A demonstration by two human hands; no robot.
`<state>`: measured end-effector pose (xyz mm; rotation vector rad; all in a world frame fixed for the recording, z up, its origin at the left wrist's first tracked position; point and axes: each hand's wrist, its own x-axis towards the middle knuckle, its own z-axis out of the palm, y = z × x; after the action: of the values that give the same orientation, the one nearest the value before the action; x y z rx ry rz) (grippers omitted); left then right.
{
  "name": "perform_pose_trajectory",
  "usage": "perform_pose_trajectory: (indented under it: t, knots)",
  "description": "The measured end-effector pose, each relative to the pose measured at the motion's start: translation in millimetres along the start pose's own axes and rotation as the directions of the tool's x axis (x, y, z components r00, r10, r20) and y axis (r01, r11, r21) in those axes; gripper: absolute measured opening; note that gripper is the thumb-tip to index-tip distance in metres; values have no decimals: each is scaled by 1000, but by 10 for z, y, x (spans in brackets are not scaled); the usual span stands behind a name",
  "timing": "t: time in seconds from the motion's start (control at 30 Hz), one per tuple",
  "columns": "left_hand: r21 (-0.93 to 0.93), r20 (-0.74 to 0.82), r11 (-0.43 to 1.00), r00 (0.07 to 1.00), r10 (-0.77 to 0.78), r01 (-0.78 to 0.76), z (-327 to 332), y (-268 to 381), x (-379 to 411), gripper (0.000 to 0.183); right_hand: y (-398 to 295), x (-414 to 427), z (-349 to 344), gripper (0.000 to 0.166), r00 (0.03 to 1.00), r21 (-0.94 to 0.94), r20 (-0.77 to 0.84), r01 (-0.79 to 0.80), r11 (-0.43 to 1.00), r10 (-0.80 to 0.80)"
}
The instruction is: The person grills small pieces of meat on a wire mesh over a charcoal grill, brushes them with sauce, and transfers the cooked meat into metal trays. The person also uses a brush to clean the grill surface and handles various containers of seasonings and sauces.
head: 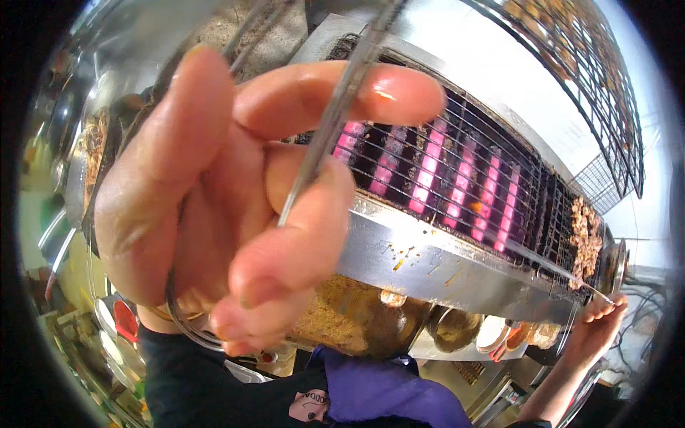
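My left hand [230,203] is raised close to the camera, palm towards me. It holds a blurred thin metal utensil [326,128] that runs between the bent fingers. A curved metal loop [174,310] hangs along the palm and wrist; whether it belongs to the same utensil I cannot tell. At the far right my right hand [607,313] grips the end of a slender metal rod [556,265], which reaches left over the front of a grill [465,176]. Pieces of browned meat [586,241] lie on the grate's right end, just beyond that hand. Pink-glowing heating strips show under the grate.
A wire rack [594,96] with browned food hangs over the upper right. The steel front [396,251] of the grill has splatters. Below it stand a large pan of yellowish-brown crumbly food [342,315], a metal bowl [457,326] and red-handled scissors [500,348]. Utensils crowd the left.
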<state>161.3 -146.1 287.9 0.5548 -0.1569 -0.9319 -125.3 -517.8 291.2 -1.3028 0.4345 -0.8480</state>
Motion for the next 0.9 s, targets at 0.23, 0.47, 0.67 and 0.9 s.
perform_pose_trajectory:
  t: [0.23, 0.47, 0.67, 0.9]
  knots:
    - [83, 90, 996, 995, -46, 38, -70, 33, -166, 61, -360, -262, -299, 33, 920, -327, -195, 265, 907, -339]
    - [15, 10, 993, 993, 120, -120, -62, -313, -112, 57, -169, -712, -508, 34, 955, -923, 281, 243, 299, 92]
    - [-8, -31, 998, 997, 64, -64, -84, -635, 70, 59, 509, -578, -699, 21, 783, -859, 391, 123, 496, 483]
    - [-59, -50, 997, 998, 49, -52, -39, -917, 91, 57, 1011, -548, -752, 14, 781, -918, 359, 195, 345, 511]
